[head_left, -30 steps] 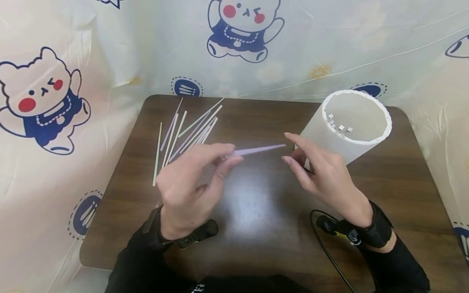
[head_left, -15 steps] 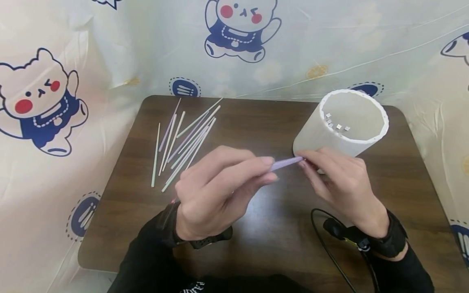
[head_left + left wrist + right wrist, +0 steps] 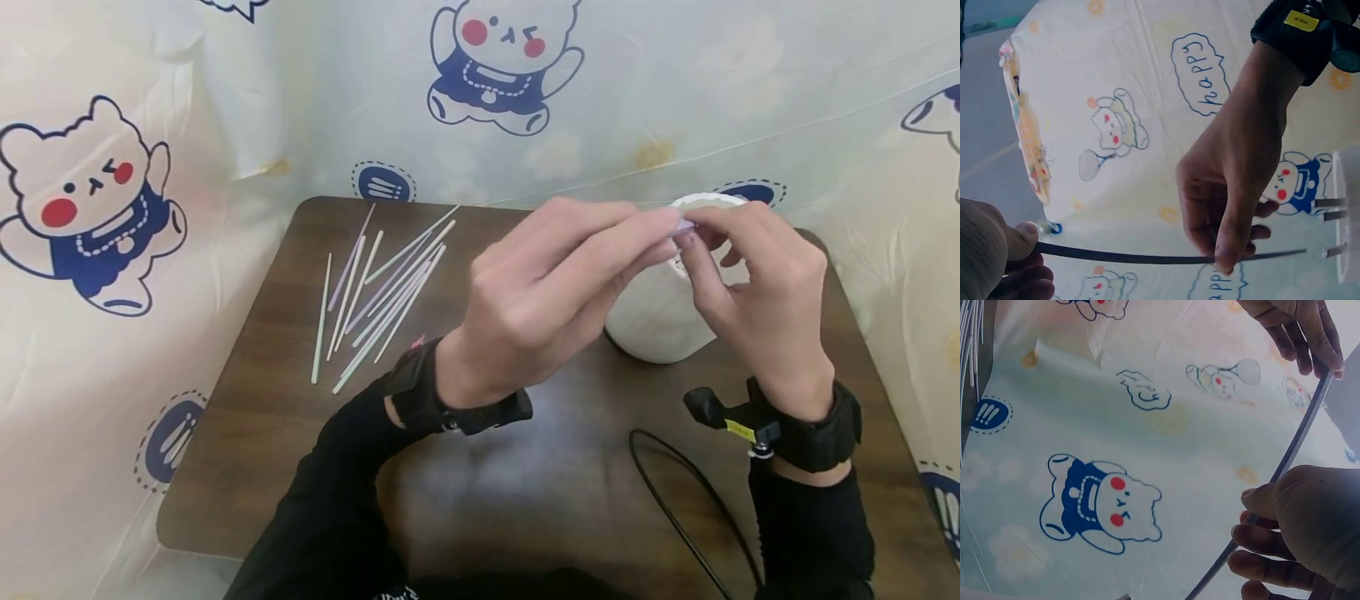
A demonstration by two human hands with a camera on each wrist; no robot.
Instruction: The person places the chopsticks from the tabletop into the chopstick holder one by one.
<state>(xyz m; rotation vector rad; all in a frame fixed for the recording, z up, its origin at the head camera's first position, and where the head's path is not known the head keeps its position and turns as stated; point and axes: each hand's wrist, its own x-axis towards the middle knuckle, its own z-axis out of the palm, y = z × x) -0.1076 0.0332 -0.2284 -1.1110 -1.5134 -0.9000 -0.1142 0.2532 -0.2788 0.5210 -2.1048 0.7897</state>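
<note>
Between both hands runs a thin lilac stick point(image 3: 684, 227), mostly end-on in the head view. The left wrist view shows its length: my left hand point(image 3: 1010, 256) pinches one end, while my right hand point(image 3: 1229, 206) pinches it farther along, with the free tip pointing toward the white cylinder's rim. Over the white cylindrical container point(image 3: 656, 329) the two hands come close together in the head view, my left hand point(image 3: 547, 292) from the left and my right hand point(image 3: 772, 283) from the right. Several stick ends point(image 3: 1334, 215) stand out past the container's rim.
A loose spread of pale green, white and lilac sticks point(image 3: 390, 292) lies on the left of the brown table point(image 3: 247, 450). A black cable point(image 3: 675, 521) loops near the right forearm. Patterned cloth point(image 3: 337, 83) encloses the table's back and sides.
The left hand has carried the stick rightward to the right hand, which took hold of it. Both hands have since risen up and right, over the container.
</note>
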